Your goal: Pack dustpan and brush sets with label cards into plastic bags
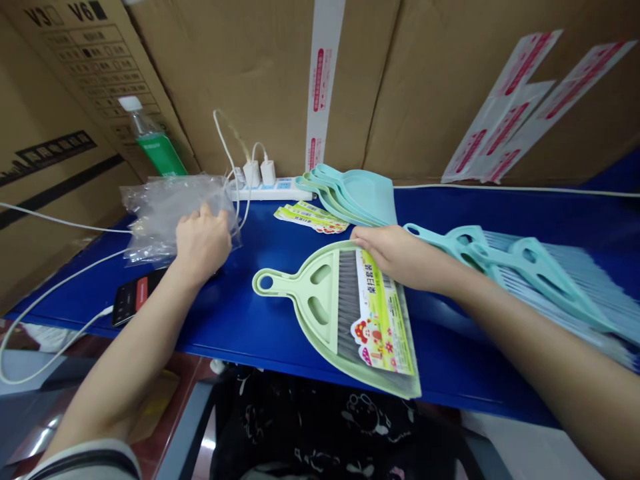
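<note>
A pale green dustpan lies near the table's front edge. Its matching small brush with dark grey bristles is nested in it, and a printed yellow-and-white card lies across the bristles. My right hand is closed on the far edge of the dustpan, beside the card; the thumb's exact grip is hidden. To the left, my left hand rests with curled fingers on a pile of clear plastic bags, seemingly pinching the top one. The fingertips are partly hidden.
Stacked dustpans and loose printed cards lie behind. Blue brushes are heaped at right. A power strip with chargers, a bottle and a cabled phone are at left. Cardboard boxes wall the back.
</note>
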`<state>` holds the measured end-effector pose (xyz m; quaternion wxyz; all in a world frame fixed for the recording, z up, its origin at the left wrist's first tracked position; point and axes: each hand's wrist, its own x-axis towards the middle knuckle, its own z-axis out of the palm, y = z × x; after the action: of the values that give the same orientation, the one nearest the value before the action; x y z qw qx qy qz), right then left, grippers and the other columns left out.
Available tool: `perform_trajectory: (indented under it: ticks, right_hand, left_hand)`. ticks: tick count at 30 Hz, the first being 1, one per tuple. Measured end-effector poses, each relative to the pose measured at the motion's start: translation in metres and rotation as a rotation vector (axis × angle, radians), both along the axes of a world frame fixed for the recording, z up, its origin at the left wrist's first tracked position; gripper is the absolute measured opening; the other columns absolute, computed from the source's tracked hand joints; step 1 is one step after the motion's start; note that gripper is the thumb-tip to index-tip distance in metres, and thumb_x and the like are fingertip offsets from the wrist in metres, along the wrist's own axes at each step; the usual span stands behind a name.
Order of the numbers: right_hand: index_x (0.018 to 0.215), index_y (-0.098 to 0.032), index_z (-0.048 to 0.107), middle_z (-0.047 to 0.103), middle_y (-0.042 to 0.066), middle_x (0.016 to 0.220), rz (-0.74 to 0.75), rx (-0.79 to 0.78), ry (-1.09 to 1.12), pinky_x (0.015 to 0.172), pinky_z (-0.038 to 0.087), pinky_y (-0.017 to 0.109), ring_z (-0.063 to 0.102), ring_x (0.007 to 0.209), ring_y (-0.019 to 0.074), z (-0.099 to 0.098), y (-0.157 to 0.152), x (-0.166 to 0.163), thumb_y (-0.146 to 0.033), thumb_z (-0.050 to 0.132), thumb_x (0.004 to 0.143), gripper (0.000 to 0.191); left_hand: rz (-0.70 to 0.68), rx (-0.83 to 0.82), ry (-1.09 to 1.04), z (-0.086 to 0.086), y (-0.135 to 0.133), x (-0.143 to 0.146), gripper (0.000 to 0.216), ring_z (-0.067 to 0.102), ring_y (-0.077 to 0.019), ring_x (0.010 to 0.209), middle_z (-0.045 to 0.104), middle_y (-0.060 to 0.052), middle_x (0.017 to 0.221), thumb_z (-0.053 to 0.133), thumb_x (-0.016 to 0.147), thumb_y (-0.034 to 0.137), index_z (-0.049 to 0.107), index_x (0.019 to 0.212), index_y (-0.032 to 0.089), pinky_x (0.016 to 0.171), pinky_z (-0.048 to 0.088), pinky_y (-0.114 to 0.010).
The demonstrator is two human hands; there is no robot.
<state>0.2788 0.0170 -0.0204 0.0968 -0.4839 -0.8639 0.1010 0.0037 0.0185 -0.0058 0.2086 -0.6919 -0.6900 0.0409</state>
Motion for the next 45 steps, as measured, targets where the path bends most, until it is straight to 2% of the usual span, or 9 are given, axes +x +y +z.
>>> perform_trajectory:
  ticks: [4, 14, 20, 23, 27, 31, 37, 41, 45]
  right_hand:
    - [0.069, -0.024, 0.037, 0.054, 0.001, 0.059, 0.026, 0.042, 0.041, 0.053, 0.037, 0.028, 0.051, 0.052, 0.0142, -0.001, 0.000, 0.003, -0.021, 0.030, 0.093, 0.026]
    - [0.067, -0.025, 0.036, 0.051, 0.000, 0.056, -0.033, 0.063, 0.067, 0.051, 0.036, 0.029, 0.049, 0.051, 0.0149, 0.004, 0.005, 0.010, -0.022, 0.031, 0.092, 0.026]
    - [0.063, -0.025, 0.032, 0.048, 0.000, 0.055, -0.125, 0.118, 0.042, 0.051, 0.033, 0.029, 0.044, 0.050, 0.0138, 0.019, 0.005, 0.017, -0.021, 0.034, 0.091, 0.029]
    - [0.063, -0.025, 0.032, 0.048, 0.000, 0.055, -0.188, 0.148, 0.014, 0.051, 0.032, 0.029, 0.044, 0.050, 0.0139, 0.025, 0.005, 0.021, -0.019, 0.034, 0.090, 0.028]
    - [0.064, -0.025, 0.033, 0.048, 0.000, 0.055, -0.188, 0.210, 0.013, 0.051, 0.034, 0.029, 0.045, 0.050, 0.0139, 0.027, 0.007, 0.028, -0.019, 0.035, 0.089, 0.026]
    - [0.065, -0.025, 0.035, 0.052, 0.000, 0.058, -0.178, 0.222, 0.026, 0.052, 0.035, 0.029, 0.048, 0.052, 0.0145, 0.025, 0.011, 0.033, -0.020, 0.035, 0.088, 0.024]
    - [0.065, -0.024, 0.037, 0.053, 0.001, 0.061, -0.210, 0.167, 0.052, 0.054, 0.036, 0.029, 0.050, 0.056, 0.0149, 0.027, 0.011, 0.035, -0.022, 0.035, 0.090, 0.025]
    - [0.065, -0.025, 0.038, 0.054, 0.002, 0.063, -0.219, 0.127, 0.070, 0.057, 0.037, 0.031, 0.051, 0.057, 0.0162, 0.031, 0.009, 0.039, -0.023, 0.033, 0.092, 0.027]
    - [0.064, -0.025, 0.038, 0.055, 0.002, 0.063, -0.159, 0.056, 0.060, 0.056, 0.038, 0.030, 0.051, 0.058, 0.0163, 0.032, 0.007, 0.040, -0.026, 0.032, 0.093, 0.030]
  left_hand:
    - [-0.014, -0.004, 0.023, -0.002, 0.000, 0.003, 0.034, 0.064, -0.0373, 0.095, 0.064, -0.025, 0.107, 0.041, 0.088, 0.024, 0.064, 0.106, 0.007, 0.075, 0.047, -0.042]
    - [0.029, -0.031, 0.067, 0.006, -0.002, 0.003, 0.040, 0.063, -0.0314, 0.095, 0.065, -0.020, 0.105, 0.039, 0.079, 0.006, 0.064, 0.109, 0.012, 0.065, 0.051, -0.033]
    - [-0.103, -0.145, -0.032, 0.016, -0.012, 0.007, 0.043, 0.062, -0.0332, 0.105, 0.064, -0.021, 0.114, 0.039, 0.080, 0.007, 0.069, 0.111, 0.009, 0.086, 0.051, -0.040]
    - [-0.090, -0.157, -0.058, 0.021, -0.018, 0.006, 0.036, 0.066, -0.0321, 0.096, 0.070, -0.018, 0.101, 0.042, 0.079, 0.012, 0.072, 0.099, 0.009, 0.087, 0.051, -0.043]
    - [-0.071, 0.008, -0.112, 0.027, -0.021, -0.007, 0.030, 0.065, -0.0278, 0.079, 0.070, -0.011, 0.076, 0.044, 0.080, 0.021, 0.073, 0.088, 0.015, 0.078, 0.050, -0.040]
    - [-0.280, 0.017, -0.304, 0.033, -0.025, -0.026, 0.019, 0.058, -0.0170, 0.059, 0.063, -0.002, 0.061, 0.051, 0.073, 0.023, 0.070, 0.076, 0.021, 0.065, 0.045, -0.030]
    - [-0.807, -0.500, -0.448, 0.028, -0.033, -0.018, 0.034, 0.059, -0.0112, 0.062, 0.066, -0.002, 0.081, 0.041, 0.083, 0.021, 0.074, 0.090, 0.023, 0.060, 0.044, -0.022]
    - [-0.859, -0.588, -0.404, 0.012, -0.031, 0.002, 0.037, 0.061, -0.0129, 0.069, 0.066, -0.003, 0.086, 0.039, 0.087, 0.018, 0.073, 0.098, 0.024, 0.063, 0.045, -0.023]
    - [-0.778, -0.525, -0.466, 0.004, -0.025, 0.008, 0.033, 0.063, -0.0143, 0.071, 0.069, -0.005, 0.093, 0.041, 0.088, 0.022, 0.071, 0.101, 0.020, 0.066, 0.046, -0.025]
